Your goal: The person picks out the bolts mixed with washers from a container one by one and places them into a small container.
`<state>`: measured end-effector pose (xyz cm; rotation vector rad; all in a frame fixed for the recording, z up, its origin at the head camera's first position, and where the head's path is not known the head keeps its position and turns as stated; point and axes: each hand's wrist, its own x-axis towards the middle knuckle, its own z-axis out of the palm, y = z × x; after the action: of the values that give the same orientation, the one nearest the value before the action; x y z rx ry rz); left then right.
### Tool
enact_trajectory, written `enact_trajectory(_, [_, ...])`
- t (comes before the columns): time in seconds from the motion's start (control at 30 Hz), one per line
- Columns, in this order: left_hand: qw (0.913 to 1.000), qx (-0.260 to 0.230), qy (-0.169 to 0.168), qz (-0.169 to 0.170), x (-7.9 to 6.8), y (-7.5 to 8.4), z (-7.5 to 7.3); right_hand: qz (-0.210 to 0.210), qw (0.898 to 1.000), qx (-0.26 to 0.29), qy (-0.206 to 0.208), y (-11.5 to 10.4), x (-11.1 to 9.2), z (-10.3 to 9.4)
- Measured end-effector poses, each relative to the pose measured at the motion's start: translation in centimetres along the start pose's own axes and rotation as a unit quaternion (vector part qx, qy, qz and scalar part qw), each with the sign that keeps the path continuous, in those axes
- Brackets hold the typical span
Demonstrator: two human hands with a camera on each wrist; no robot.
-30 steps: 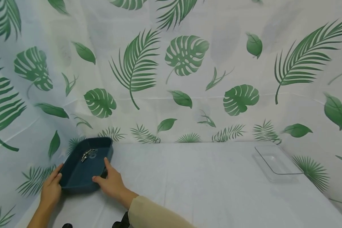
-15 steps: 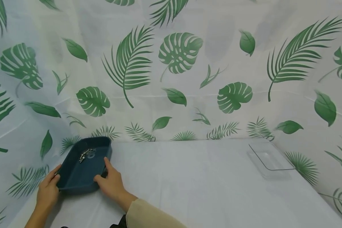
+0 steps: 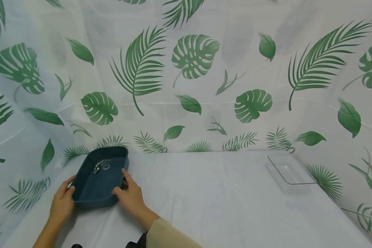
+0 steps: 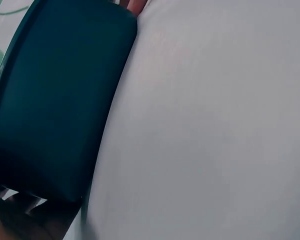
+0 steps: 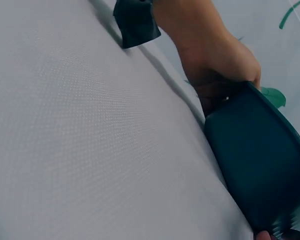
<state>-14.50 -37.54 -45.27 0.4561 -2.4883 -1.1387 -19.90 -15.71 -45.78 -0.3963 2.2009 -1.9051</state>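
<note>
Two hands hold a dark blue, deep rectangular tray with rounded corners at the left of the table in the head view. Its near left side is gripped by my left hand, thumb by the rim. My right hand grips the right side, thumb and forefinger at the rim; its other fingers are mostly hidden. Toward the tray's far end lie several small silvery metal pieces, screw-like, beside pale ring-shaped pieces. In the right wrist view my left hand curls over the end of the tray.
A clear, shallow rectangular container stands at the table's far right. White cloth covers the table, and a leaf-printed curtain rises behind it. A black object shows at the bottom edge.
Both hands have shifted the tray to the right, with its small pieces still inside. The head view has turned slightly right. Both grips on the tray look the same.
</note>
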Motion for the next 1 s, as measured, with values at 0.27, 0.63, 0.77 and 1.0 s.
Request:
enact_trajectory(0.27, [0.9997,0.005,-0.022,-0.003,-0.4,1.3,1.6,-0.007,1.0,0.002,0.008,0.8,-0.5,-2.4])
enact_trajectory(0.63, [0.9932,-0.067,-0.087,0.04,-0.7,2.7,3.9,-0.017,1.0,-0.002,0.016,1.6,-0.6,-5.7])
enact_trajectory(0.77, [0.9923,-0.087,-0.078,0.042,-0.6,3.4,5.4,-0.03,0.999,-0.007,0.026,2.1,-0.5,-6.9])
enact_trajectory(1.0, [0.9883,-0.115,-0.083,0.057,-0.8,4.7,7.2,-0.047,0.998,-0.016,0.036,2.8,-0.5,-9.2])
